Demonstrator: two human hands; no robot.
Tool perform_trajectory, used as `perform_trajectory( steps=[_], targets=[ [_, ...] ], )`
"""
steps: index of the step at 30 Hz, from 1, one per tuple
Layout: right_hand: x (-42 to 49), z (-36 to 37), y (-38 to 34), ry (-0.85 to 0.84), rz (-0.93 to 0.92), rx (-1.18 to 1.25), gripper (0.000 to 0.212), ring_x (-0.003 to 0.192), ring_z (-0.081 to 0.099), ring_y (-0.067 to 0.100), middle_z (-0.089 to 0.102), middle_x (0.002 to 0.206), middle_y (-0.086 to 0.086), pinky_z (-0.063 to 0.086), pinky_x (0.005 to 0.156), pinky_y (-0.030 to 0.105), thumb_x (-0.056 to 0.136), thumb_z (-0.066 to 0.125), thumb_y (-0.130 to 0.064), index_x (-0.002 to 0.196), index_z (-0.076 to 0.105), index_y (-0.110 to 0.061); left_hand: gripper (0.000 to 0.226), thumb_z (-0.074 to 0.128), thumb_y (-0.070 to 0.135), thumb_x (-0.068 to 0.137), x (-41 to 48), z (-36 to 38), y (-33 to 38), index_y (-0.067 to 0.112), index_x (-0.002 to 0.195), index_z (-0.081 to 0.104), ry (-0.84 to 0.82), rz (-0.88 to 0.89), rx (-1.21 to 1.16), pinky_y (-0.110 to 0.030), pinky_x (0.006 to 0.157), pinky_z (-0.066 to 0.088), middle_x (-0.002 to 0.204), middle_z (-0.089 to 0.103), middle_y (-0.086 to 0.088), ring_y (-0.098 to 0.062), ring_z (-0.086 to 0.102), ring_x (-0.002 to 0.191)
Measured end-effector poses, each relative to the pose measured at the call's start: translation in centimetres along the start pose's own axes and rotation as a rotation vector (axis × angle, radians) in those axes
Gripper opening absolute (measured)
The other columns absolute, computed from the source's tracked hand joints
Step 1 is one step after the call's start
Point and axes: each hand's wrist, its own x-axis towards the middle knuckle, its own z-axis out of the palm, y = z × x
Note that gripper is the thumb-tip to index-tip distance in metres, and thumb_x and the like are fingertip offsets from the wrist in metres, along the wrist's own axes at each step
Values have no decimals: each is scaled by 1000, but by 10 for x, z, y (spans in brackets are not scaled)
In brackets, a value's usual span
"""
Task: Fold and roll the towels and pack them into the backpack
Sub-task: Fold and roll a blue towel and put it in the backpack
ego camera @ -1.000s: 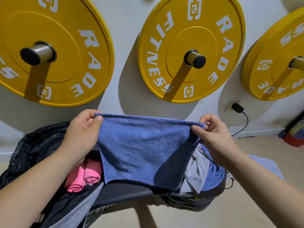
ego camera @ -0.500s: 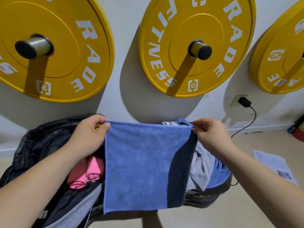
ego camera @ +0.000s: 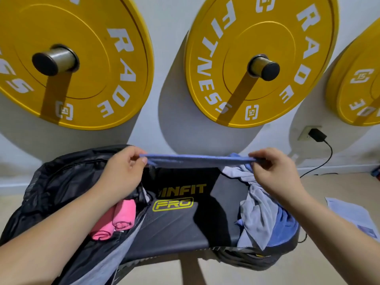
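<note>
A blue towel (ego camera: 197, 159) is held stretched level between the left hand (ego camera: 123, 173) and the right hand (ego camera: 273, 173), pinched at each end above a black bench pad (ego camera: 176, 223). Two pink rolled towels (ego camera: 115, 221) are seen inside the open black backpack (ego camera: 61, 186). Grey and blue towels (ego camera: 261, 210) are heaped at the right.

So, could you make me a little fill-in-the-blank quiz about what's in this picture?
1. The left hand and right hand pinch a ___ towel stretched between them.
2. The rolled towels in the backpack are ___.
3. The weight plates on the wall are ___.
Missing words: blue; pink; yellow.
</note>
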Motion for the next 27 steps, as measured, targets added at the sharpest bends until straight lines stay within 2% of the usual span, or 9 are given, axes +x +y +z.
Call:
perform_trajectory(
  steps=[3,4,6,10,13,16,20,23,27],
  targets=[
    [-18,3,25,-264,23,-148,18,71,63,-3,66,76,-11,45,67,8,82,78,-12,78,70,-27,20,63,6,93,-20,7,-29,21,80,67,-315,-58,111,-13,53,39,60,67,12,1,52,51],
    [-26,4,33,-385,56,-203,20,67,62,-3,65,72,-12,44,62,9,83,79,-16,74,67,-29,21,64,8,93,-29,9,-37,22,78,67,-417,-78,165,-12,53,40,56,64,18,3,51,49],
    [-41,6,48,-587,131,-288,17,65,61,4,67,69,-8,44,59,14,84,79,-24,72,68,-27,17,65,13,93,-43,13,-45,22,79,67,-570,-93,260,-10,56,41,58,63,18,7,52,50],
    [-71,7,64,-873,229,-332,6,69,66,15,74,77,-1,52,66,21,82,74,-26,81,71,-21,10,64,22,94,-61,13,-52,25,85,66,-770,-130,323,-9,62,42,75,69,8,7,54,59],
    [-84,4,65,-1009,309,-261,4,58,63,14,72,69,1,58,64,32,83,68,-20,84,66,-17,6,59,21,96,-72,13,-54,23,92,64,-931,-185,326,-14,63,43,80,75,5,2,61,65],
    [-84,-1,64,-1074,360,-227,5,56,66,14,71,67,0,55,58,30,88,63,-18,90,64,-13,8,55,19,98,-77,12,-49,22,95,61,-1033,-250,292,-20,59,39,76,75,3,0,65,62],
    [-79,1,63,-1032,378,-245,9,58,67,20,74,72,11,53,54,27,94,62,-23,91,63,-15,11,51,15,99,-71,18,-47,19,94,60,-978,-286,303,-22,58,42,78,77,-6,-7,68,63],
    [-70,11,61,-858,336,-273,15,56,66,18,72,73,11,53,50,25,96,63,-24,85,63,-14,11,53,13,95,-59,32,-52,14,89,62,-755,-320,308,-23,58,46,76,76,-11,-15,74,65],
    [-44,30,62,-726,340,-285,19,57,61,22,65,68,8,53,49,30,97,62,-25,85,62,-11,12,56,17,86,-35,48,-61,12,79,65,-491,-212,426,-31,67,51,74,69,-1,-26,68,79]
  ],
)
